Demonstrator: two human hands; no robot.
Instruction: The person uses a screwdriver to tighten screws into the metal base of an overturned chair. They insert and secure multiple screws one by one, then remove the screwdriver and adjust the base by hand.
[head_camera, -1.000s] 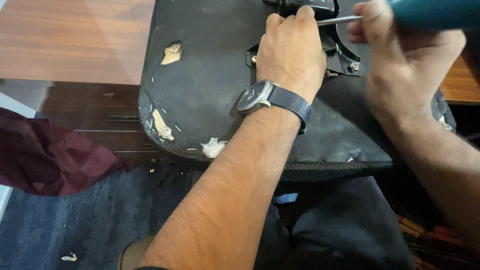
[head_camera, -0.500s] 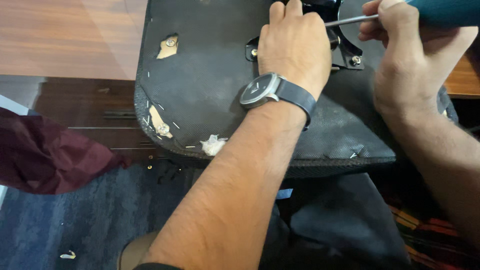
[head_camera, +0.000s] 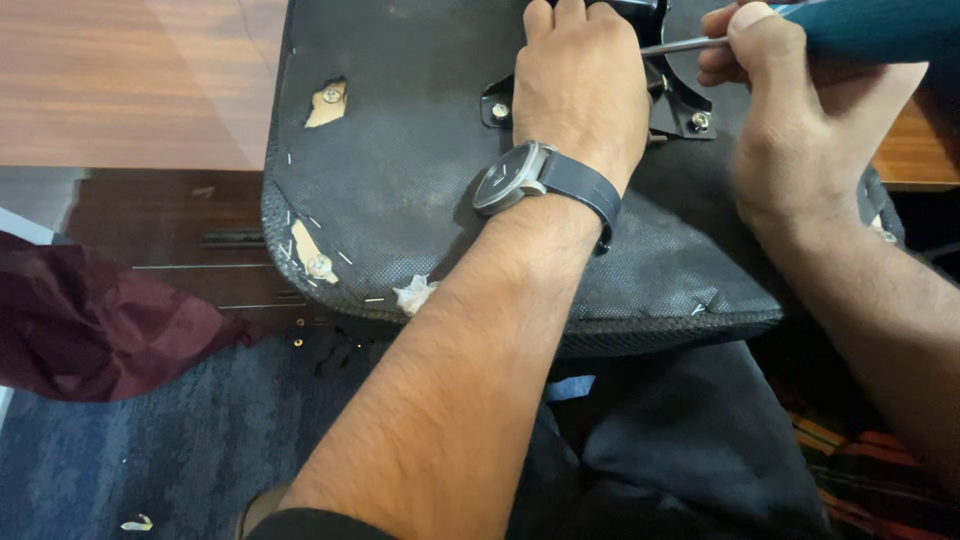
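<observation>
An upturned chair seat (head_camera: 400, 200) covered in torn black fabric lies across my lap and the edge of a wooden desk. My left hand (head_camera: 580, 90), with a wristwatch (head_camera: 520, 180) on the wrist, presses down on the black metal bracket (head_camera: 680, 110) bolted to the seat's underside. My right hand (head_camera: 800, 140) grips a teal-handled screwdriver (head_camera: 860, 30), and its metal shaft points left at the bracket near my left fingers. The tip is hidden behind my left hand.
A wooden desk top (head_camera: 130, 80) lies at the upper left. A dark red cloth (head_camera: 90, 320) lies on the blue carpet (head_camera: 150, 460) at the left. Torn patches with staples (head_camera: 315, 255) show on the seat's edge.
The view has shifted slightly, so the seat and hands sit a little lower and more to the left. Both hands keep their hold on the bracket and the screwdriver.
</observation>
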